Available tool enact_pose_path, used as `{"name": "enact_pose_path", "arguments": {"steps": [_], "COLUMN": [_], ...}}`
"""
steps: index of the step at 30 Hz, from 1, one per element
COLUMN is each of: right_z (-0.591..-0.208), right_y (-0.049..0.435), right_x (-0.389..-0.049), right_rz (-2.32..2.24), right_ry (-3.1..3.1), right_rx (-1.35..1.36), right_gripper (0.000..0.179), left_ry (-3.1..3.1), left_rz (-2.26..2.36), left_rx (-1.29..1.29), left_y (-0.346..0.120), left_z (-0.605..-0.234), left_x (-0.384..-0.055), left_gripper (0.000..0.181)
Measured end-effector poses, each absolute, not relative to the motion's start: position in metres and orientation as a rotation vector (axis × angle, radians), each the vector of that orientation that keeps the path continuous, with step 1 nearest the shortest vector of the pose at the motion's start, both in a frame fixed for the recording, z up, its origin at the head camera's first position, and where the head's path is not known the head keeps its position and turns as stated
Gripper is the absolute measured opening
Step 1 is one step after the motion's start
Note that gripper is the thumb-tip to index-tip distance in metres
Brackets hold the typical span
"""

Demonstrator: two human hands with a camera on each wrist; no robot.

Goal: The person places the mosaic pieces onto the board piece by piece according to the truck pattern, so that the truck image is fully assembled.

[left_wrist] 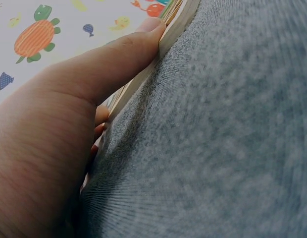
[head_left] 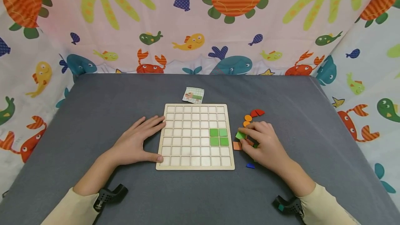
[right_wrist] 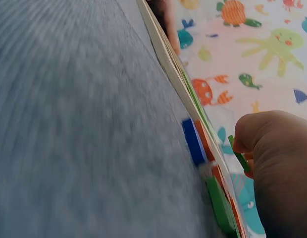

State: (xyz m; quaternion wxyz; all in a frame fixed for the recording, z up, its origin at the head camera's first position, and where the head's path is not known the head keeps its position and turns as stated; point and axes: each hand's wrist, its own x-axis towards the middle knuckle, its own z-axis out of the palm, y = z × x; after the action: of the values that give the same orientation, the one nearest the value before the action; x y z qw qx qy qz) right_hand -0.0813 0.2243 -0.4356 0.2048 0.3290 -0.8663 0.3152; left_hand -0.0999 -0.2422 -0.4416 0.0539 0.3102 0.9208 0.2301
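Note:
A wooden grid board (head_left: 186, 151) lies on the grey cloth, with several green square tiles (head_left: 214, 132) set in a block near its right side. My left hand (head_left: 132, 143) rests along the board's left edge, fingers spread, the thumb touching the near left corner area. In the left wrist view that thumb (left_wrist: 119, 59) presses on the board's rim. My right hand (head_left: 265, 145) pinches a green tile (head_left: 240, 135) between thumb and fingers, just right of the board. The right wrist view shows this tile edge-on, raised above the other pieces.
Beside the board's right edge lie orange square tiles (head_left: 237, 146), orange round pieces (head_left: 248, 118), red pieces (head_left: 257, 113) and a blue piece (head_left: 250, 166). A small pattern card (head_left: 193, 95) lies behind the board. Printed cloth (head_left: 193, 20) hangs around the table.

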Motion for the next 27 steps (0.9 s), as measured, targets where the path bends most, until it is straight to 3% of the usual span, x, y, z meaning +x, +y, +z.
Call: {"name": "enact_pose_path", "arguments": {"steps": [27], "right_z": [-0.432], "right_y": [0.142], "right_x": [-0.095], "right_rz": [0.931], "right_ry": [-2.422], "right_rx": [1.228], "right_gripper": [0.026], "left_ry": [2.808], "left_rz": [0.679], "left_rx": [0.941], "left_y": [-0.244], "left_z": [-0.444], "left_x": [-0.098], "left_gripper": [0.121]}}
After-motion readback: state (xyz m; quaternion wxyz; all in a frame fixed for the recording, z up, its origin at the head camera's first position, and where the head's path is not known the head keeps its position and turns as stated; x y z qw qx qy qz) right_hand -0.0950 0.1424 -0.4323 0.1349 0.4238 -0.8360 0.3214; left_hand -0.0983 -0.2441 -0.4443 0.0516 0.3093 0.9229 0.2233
